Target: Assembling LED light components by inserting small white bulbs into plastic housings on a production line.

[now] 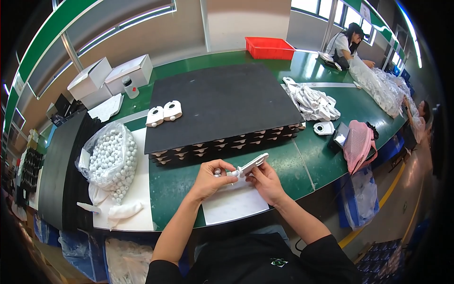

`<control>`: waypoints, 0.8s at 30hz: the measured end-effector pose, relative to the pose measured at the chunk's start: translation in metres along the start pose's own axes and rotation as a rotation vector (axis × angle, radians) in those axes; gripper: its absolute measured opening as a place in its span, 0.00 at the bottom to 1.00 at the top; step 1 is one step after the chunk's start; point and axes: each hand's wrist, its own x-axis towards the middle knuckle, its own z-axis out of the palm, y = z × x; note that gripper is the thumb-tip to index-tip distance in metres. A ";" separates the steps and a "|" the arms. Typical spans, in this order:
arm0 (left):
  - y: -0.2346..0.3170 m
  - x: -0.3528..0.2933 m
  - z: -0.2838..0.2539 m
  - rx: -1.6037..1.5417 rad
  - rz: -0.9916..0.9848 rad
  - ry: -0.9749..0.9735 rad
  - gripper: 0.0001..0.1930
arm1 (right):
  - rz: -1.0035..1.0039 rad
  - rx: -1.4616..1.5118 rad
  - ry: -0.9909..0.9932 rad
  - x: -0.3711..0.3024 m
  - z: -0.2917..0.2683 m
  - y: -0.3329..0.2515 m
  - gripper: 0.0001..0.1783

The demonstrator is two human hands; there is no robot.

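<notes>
My right hand (267, 183) grips a flat white plastic part (255, 162) with a rounded end, tilted up over the bench. Between the thumb and fingers of my left hand (208, 181) is a small white ball (235, 173), pressed at the near end of that part. More white balls (217, 172) sit in the curl of the same hand. Under both hands lies a white sheet (234, 206). Two similar white parts, each by a ball, rest on the near left of a black foam sheet (222, 102). It tops a stack with white pieces showing between its layers.
At left, a clear bag (111, 154) spills white balls onto a white board. Loose white parts (312, 102) are heaped at right, near a pink bag (360, 146). A red bin (269, 48), white boxes (127, 73) and a bottle (130, 87) stand behind. Another person (347, 45) works at far right.
</notes>
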 end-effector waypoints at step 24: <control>0.000 0.000 -0.015 -0.392 -0.005 0.106 0.23 | 0.035 -0.558 -0.520 0.079 0.058 -0.069 0.14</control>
